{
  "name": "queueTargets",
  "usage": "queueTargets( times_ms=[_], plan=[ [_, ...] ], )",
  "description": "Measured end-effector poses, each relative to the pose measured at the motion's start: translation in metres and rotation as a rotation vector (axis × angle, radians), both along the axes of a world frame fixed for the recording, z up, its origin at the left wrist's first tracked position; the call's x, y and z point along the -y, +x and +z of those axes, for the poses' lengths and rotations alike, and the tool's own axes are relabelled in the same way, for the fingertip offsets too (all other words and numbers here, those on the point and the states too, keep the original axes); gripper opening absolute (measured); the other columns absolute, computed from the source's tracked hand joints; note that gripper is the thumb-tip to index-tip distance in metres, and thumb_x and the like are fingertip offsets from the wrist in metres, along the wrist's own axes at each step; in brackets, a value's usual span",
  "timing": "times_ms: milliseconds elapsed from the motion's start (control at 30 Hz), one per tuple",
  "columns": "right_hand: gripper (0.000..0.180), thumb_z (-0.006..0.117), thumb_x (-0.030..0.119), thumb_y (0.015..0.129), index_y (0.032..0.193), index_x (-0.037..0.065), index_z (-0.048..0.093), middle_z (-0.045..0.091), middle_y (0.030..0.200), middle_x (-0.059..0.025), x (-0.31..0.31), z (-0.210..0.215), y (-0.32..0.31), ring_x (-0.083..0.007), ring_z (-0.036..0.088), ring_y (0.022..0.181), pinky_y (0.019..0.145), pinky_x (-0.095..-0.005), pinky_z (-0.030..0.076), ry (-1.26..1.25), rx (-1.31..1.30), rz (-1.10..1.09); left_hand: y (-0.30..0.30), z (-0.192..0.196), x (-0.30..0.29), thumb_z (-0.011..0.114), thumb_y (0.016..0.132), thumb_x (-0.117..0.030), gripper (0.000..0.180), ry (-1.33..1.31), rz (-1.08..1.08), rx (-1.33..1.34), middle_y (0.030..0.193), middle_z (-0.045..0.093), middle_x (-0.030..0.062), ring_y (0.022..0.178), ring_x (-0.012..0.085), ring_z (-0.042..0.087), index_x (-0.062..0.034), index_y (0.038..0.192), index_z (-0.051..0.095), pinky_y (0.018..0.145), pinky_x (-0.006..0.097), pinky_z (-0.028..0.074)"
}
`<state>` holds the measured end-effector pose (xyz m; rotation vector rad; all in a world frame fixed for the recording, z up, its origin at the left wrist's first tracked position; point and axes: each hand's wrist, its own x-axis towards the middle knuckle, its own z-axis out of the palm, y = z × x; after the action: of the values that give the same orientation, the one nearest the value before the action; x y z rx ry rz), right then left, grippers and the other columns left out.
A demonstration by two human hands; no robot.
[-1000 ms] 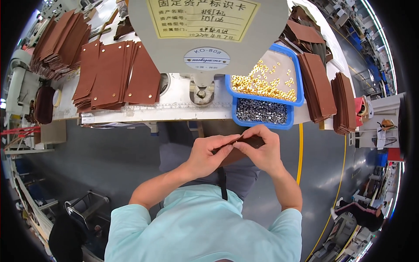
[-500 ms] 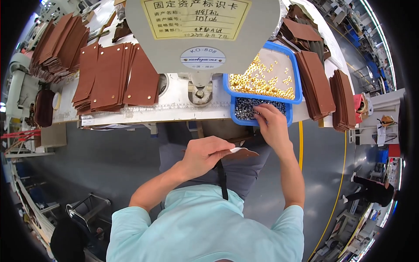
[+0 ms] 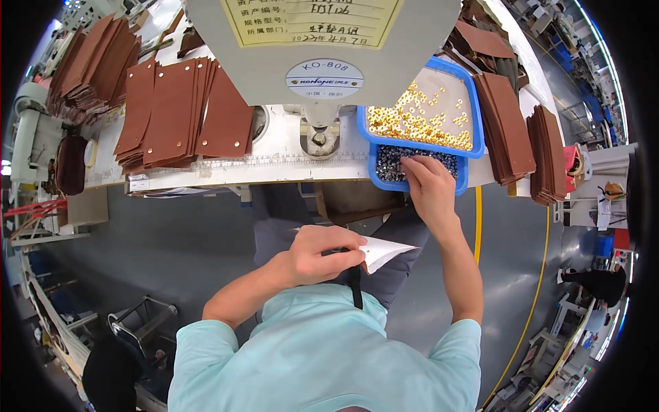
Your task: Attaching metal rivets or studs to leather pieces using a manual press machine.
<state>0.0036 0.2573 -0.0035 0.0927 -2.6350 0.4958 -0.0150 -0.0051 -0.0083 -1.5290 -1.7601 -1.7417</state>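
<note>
The left arm (image 3: 248,292) is bent, and the left grip (image 3: 321,254) is pinched together. The right arm (image 3: 461,264) reaches farther forward, and the right grip (image 3: 434,185) has its fingers (image 3: 417,169) curled inward.

From where I stand I can see 1 thin sheet (image 3: 390,253) gripped in the left hand (image 3: 326,254), its white face showing, with a sliver of brown along the near edge. It bends softly and tapers to a point on the right. Small, shiny dark-silver studs (image 3: 391,163) lie loose and jumbled in 1 blue tray (image 3: 394,186); the right hand (image 3: 431,184) has its fingertips down at them, though I can't tell whether any are pinched.
</note>
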Motion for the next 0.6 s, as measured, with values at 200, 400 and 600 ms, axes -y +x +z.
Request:
queueTargets(
  times_ms=[200,400,600],
  plan=[
    [0.01,0.077,0.004,0.09,0.098,-0.001,0.079,0.075,0.09,-0.0049,0.032,0.066,0.041,-0.0075,0.066,0.081,0.071,-0.0252,0.053,-1.109,0.713,0.106,0.001,0.005,-0.001,0.078,0.067,0.0,0.022,0.029,-0.004,-0.096,0.089,0.071,0.0063,0.076,0.0211,0.073,-0.0063,0.087,0.071,0.06,0.029,0.059],
    [0.012,0.082,0.003,0.087,0.099,0.001,0.08,0.072,0.094,-0.0054,0.036,0.063,0.053,-0.0105,0.066,0.086,0.075,-0.0244,0.052,-1.302,0.923,0.436,-0.002,0.006,0.003,0.079,0.067,-0.008,0.018,-0.066,0.0,-0.191,0.089,0.069,0.0019,0.081,0.0178,0.073,-0.0095,0.083,0.069,0.059,0.027,0.056],
    [0.014,0.084,0.005,0.085,0.097,0.001,0.08,0.07,0.095,-0.005,0.038,0.057,0.053,-0.0113,0.065,0.085,0.076,-0.0254,0.052,-1.395,1.028,0.387,-0.002,0.014,0.003,0.082,0.07,-0.007,0.018,-0.074,0.002,-0.246,0.088,0.07,0.0018,0.083,0.0201,0.074,-0.0088,0.083,0.071,0.061,0.028,0.058]
  ],
)
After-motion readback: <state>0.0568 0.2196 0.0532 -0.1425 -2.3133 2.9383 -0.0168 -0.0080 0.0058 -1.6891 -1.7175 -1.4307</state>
